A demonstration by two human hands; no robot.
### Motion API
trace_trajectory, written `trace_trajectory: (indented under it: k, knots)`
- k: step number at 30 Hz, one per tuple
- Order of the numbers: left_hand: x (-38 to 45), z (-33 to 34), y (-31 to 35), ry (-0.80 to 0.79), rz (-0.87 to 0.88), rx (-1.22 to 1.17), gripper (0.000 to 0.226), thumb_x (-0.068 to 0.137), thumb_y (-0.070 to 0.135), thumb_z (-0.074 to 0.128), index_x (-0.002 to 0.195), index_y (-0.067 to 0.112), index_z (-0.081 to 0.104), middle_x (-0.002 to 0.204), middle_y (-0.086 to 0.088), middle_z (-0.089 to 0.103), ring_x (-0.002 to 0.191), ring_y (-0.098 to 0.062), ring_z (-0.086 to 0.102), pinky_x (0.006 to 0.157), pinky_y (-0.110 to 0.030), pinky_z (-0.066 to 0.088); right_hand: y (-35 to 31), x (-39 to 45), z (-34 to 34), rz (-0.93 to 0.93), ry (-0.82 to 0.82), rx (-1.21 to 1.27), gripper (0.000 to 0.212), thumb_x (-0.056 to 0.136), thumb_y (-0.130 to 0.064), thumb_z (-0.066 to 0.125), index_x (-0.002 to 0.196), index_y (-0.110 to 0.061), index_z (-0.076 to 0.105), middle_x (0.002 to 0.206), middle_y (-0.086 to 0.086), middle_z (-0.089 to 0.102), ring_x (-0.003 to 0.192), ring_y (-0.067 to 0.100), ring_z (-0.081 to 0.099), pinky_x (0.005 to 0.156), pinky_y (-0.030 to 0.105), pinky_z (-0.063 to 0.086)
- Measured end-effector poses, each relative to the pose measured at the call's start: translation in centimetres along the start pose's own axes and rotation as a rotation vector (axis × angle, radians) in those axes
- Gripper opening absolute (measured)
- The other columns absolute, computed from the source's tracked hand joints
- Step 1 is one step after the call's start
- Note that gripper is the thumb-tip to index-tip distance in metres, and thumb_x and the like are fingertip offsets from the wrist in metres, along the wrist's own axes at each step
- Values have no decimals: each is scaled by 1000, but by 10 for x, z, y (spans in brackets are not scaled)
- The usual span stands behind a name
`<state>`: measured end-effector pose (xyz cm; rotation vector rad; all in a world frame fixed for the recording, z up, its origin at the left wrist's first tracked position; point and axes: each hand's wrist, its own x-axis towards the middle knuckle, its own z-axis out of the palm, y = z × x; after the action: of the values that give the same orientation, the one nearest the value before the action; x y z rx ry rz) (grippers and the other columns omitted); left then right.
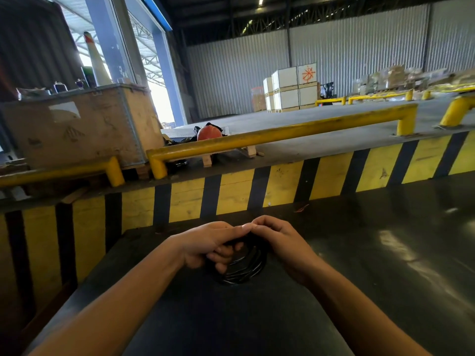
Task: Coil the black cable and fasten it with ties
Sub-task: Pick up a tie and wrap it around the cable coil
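Black cable [243,268], coiled, rests on dark table [257,317] between both hands. Left hand [205,245] curls closed around coil; right hand [280,240] pinches at its top, contents unclear. Likely light, springy, glossy-slick: grip across all loops.

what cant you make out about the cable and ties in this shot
Head view, the only one:
- Top of the black cable coil: covered by the left hand and right hand.
- Any tie: none visible; the pinched fingertips would hide one.
- Cable ends: not visible.
- Whether the coil rests on the dark table or is lifted: unclear, black on black.
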<state>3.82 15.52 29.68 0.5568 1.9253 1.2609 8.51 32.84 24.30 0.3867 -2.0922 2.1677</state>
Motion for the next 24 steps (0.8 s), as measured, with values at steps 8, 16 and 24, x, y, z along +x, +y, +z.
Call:
trace_trajectory:
  k: [8, 16, 24]
  knots:
    - [13, 12, -34, 344, 125, 297, 59, 81, 61, 51, 74, 5, 66, 53, -7, 54, 42, -17, 48, 47, -27, 43, 19, -22, 25, 45, 260, -49, 18, 91, -20, 58, 88, -4, 66, 82, 21, 69, 67, 13, 64, 56, 18, 50]
    - [40, 52, -128, 543, 264, 591, 46, 88, 49, 54, 61, 14, 64, 55, -3, 56, 48, -6, 48, 51, -24, 41, 113, -65, 35, 299, 397, -166, 15, 89, -25, 60, 82, -17, 70, 86, 10, 73, 83, 26, 69, 69, 36, 54]
    - [41, 82, -211, 413, 14, 485, 32, 88, 39, 60, 85, 12, 76, 81, -15, 72, 74, -17, 66, 72, -37, 53, 196, -118, 8, 643, 337, -464, 16, 88, -12, 54, 80, -16, 67, 80, 7, 68, 72, 17, 66, 63, 27, 53]
